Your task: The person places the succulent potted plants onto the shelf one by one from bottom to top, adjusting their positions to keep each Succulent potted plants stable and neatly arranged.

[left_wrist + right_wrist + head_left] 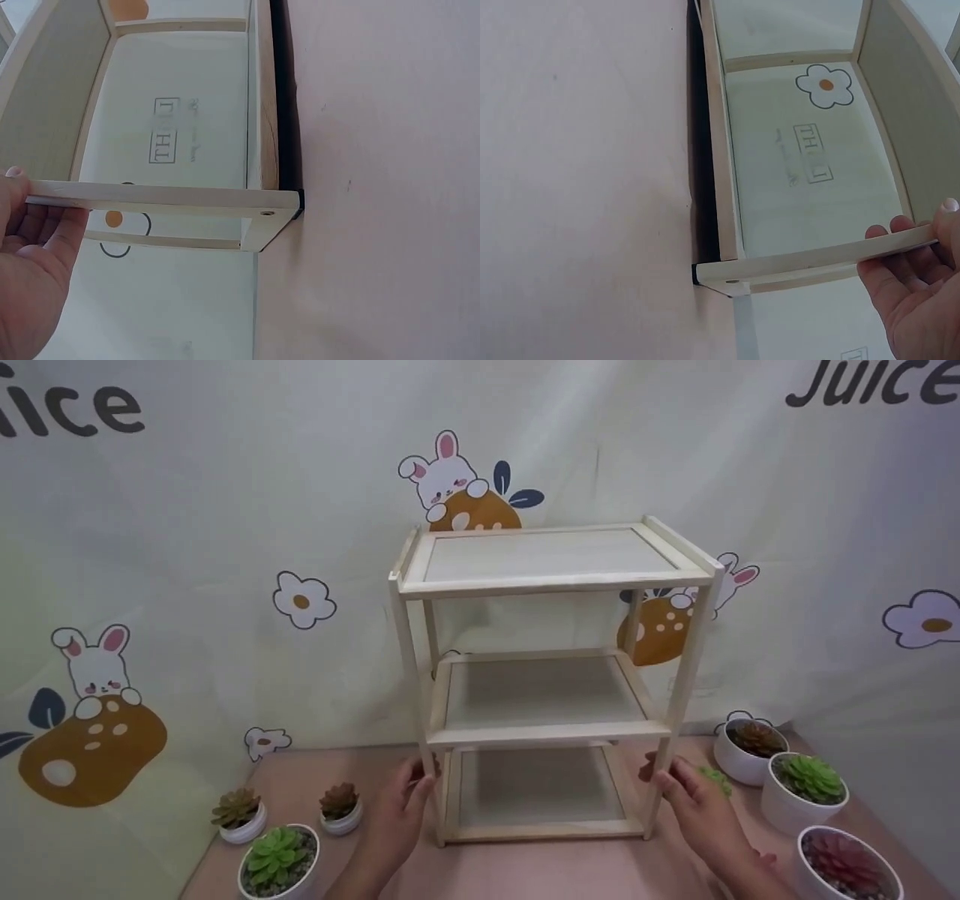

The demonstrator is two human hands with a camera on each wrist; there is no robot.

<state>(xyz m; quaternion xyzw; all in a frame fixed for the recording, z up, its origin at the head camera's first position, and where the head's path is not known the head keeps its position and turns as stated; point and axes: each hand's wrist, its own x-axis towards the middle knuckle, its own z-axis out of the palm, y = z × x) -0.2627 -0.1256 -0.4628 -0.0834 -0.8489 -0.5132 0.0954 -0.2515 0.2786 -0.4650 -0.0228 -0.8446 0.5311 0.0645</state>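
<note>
A three-tier light wooden shelf rack [540,731] stands upright at the middle of the table in the head view, its tiers bare. Low on its left front post, my left hand [397,810] grips the wood between thumb and fingers. My right hand [701,806] holds the right front post at about the same height. In the left wrist view the left hand [34,262] wraps the post above its dark foot. The right wrist view has the right hand [919,277] curled around the other post, with the bottom tier's edge [720,150] close to the tabletop.
Left of the rack are a green potted succulent [277,855] and two small brown ones, one a brown succulent [340,806]. On the right stand several white pots, among them a green succulent [808,784] and a dark red one [847,862]. A printed curtain [225,510] hangs behind the pink table [510,874].
</note>
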